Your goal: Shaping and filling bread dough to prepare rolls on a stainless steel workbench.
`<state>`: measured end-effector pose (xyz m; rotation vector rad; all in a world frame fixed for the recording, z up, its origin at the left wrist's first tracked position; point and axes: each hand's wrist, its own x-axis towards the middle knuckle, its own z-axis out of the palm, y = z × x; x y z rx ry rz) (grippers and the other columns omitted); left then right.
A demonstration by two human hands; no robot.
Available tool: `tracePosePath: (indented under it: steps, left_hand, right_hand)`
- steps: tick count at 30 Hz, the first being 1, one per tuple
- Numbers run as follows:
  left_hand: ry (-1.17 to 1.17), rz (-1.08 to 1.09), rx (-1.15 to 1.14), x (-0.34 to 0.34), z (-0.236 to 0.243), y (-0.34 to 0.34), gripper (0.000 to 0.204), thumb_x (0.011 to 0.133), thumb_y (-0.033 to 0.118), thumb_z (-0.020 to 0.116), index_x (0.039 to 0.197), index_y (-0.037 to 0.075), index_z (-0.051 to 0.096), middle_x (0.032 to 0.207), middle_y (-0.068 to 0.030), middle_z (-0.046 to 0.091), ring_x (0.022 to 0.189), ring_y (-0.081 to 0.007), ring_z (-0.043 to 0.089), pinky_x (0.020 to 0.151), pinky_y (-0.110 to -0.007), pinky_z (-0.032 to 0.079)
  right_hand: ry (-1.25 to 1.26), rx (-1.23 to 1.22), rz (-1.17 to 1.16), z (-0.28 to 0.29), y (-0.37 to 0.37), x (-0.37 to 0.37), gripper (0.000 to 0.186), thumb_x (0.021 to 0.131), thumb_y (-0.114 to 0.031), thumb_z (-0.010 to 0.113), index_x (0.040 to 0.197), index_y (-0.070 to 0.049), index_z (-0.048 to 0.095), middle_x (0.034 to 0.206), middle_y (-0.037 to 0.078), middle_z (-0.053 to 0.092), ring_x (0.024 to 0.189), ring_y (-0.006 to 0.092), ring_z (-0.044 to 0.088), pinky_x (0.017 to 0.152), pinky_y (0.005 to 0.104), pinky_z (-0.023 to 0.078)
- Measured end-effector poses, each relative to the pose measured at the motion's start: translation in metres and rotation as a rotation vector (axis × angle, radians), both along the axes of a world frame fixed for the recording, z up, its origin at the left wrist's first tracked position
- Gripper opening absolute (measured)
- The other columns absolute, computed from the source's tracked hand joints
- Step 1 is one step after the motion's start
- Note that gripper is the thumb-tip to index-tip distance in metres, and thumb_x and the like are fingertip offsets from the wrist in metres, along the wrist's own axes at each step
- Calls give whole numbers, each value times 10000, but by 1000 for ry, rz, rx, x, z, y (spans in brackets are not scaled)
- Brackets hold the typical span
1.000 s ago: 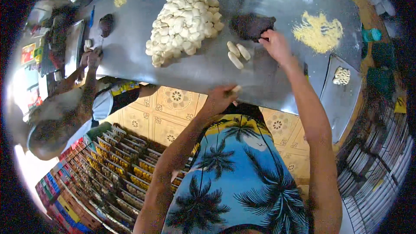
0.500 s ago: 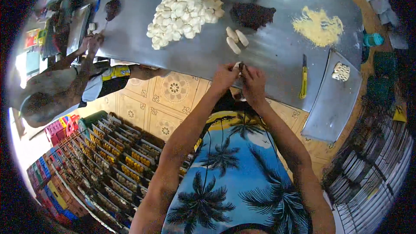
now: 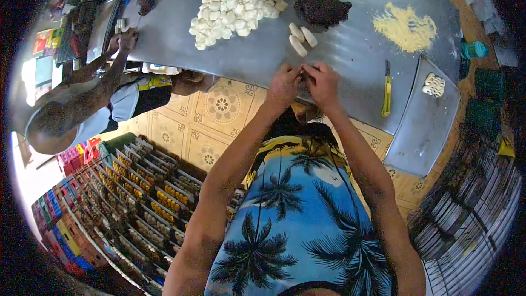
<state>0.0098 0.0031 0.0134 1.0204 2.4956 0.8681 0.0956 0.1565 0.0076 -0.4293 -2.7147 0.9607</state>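
Note:
My left hand (image 3: 284, 85) and my right hand (image 3: 322, 85) meet at the table's near edge, fingertips pinched together. Between them is a small piece of dough with dark filling, mostly hidden by the fingers; only a dark speck shows. Just beyond lie three pale, finger-shaped dough rolls (image 3: 297, 40). Behind the rolls sits a lump of dark brown filling (image 3: 322, 10). A large heap of white, rounded dough pieces (image 3: 236, 8) spreads to the left of it.
Yellowish crumbs (image 3: 405, 27) and a yellow utility knife (image 3: 387, 96) lie on the metal table (image 3: 350, 90) at right. A tray (image 3: 422, 126) there holds shaped dough pieces (image 3: 433, 85). A co-worker (image 3: 71, 104) works at left, above a rack of loaded trays (image 3: 142, 192).
My hands have drawn closer together and covered the pale dough that showed between them. The view has shifted slightly. The co-worker's arms have moved a little.

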Motion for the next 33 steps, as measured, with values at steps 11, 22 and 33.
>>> tracePosePath:
  steps: [11, 22, 33]
  left_hand:
    - [253, -100, -90, 2, -11, -17, 436, 980, 256, 651, 1404, 152, 638, 1570, -78, 505, 1494, -415, 363, 1227, -630, 182]
    - [170, 9, -143, 5, -2, -10, 367, 992, 400, 651, 1310, 229, 716, 1580, -44, 513, 1534, -415, 300, 1220, -695, 101]
    - [256, -50, -49, -7, -6, -11, 309, 934, 388, 715, 1199, 244, 782, 1539, 3, 558, 1525, -383, 327, 1220, -671, 87]
  right_hand:
    - [25, -73, -50, -7, -10, 6, 368, 810, -128, 778, 1176, -97, 747, 1112, 142, 684, 983, 379, 636, 885, 474, 466]
    - [-148, -250, -19, -11, 0, 10, 344, 768, -52, 719, 1105, -106, 764, 1056, 142, 636, 1064, 387, 624, 927, 491, 495]
    - [72, -84, 1, -10, 8, 13, 417, 720, -28, 768, 1133, -78, 746, 1032, 150, 643, 1005, 383, 608, 868, 484, 490]
